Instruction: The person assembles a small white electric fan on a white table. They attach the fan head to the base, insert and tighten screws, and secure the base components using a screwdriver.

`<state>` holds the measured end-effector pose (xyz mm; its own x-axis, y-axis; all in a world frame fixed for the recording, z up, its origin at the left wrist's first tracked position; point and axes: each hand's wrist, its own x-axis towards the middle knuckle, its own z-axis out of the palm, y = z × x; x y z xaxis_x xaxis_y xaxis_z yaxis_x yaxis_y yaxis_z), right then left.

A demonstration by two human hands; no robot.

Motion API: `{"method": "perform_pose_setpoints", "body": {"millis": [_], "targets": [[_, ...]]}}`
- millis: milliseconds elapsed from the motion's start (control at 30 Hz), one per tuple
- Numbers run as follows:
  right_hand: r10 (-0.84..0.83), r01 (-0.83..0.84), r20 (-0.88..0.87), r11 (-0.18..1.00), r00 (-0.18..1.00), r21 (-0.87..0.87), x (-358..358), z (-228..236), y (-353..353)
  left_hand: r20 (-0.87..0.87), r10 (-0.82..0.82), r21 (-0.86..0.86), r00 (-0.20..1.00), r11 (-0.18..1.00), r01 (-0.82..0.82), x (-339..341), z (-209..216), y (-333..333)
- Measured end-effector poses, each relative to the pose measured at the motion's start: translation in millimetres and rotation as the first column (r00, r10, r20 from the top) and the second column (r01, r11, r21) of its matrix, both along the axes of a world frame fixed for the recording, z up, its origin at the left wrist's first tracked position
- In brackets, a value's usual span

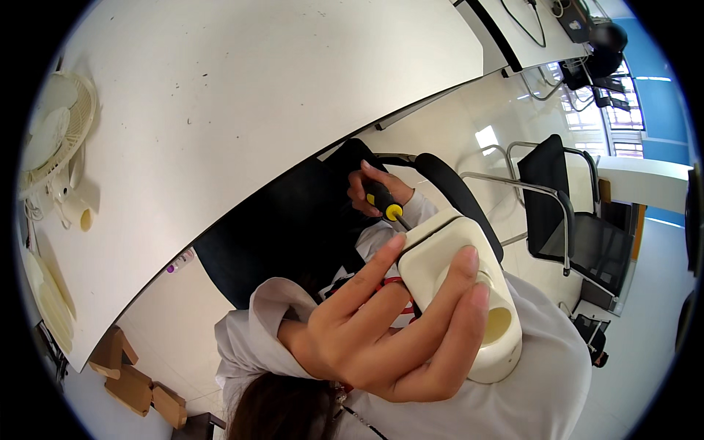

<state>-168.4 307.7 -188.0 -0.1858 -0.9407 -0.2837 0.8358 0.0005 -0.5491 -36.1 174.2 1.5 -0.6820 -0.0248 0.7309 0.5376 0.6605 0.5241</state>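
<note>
My left hand (359, 345) is closed on a cream plastic housing (456, 246), a rounded box shape with a round hollow opening at its lower end. The fingers spread across its face and hold it up in front of my chest. Behind it, my right hand (392, 183) grips a screwdriver (379, 198) by its black and yellow handle. The metal shaft points at the housing's upper left edge. Its tip is out of sight behind the housing, so I cannot tell whether it sits in a screw.
A white table (257, 81) lies ahead, scattered with small dark bits. A cream fan (62, 132) lies at its left end. Black chairs (576, 216) stand at the right. On the floor are open cardboard boxes (132, 389) and a purple-capped bottle (180, 261).
</note>
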Motion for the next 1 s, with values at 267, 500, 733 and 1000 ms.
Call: {"method": "perform_pose_setpoints", "body": {"millis": [267, 500, 733, 1000], "targets": [[-0.114, 0.215, 0.382, 0.948, 0.917, -0.233, 3, 8, 5, 0.029, 0.114, 0.123, 0.993, 0.986, -0.116, 1, -1, 5], [-0.314, 0.357, 0.19, 0.896, 0.93, -0.266, 9, -24, 6, 0.007, 0.121, 0.131, 0.993, 0.984, -0.121, -3, -5, 6], [-0.049, 0.063, 0.129, 0.992, 0.99, -0.108, -2, 16, -4, 0.021, 0.113, 0.1, 0.993, 0.988, -0.114, -1, -3, 1], [-0.176, 0.177, 0.015, 0.975, 0.984, -0.132, 9, 0, 5, 0.016, 0.118, 0.126, 0.993, 0.985, -0.119, -2, -4, 4]]}}
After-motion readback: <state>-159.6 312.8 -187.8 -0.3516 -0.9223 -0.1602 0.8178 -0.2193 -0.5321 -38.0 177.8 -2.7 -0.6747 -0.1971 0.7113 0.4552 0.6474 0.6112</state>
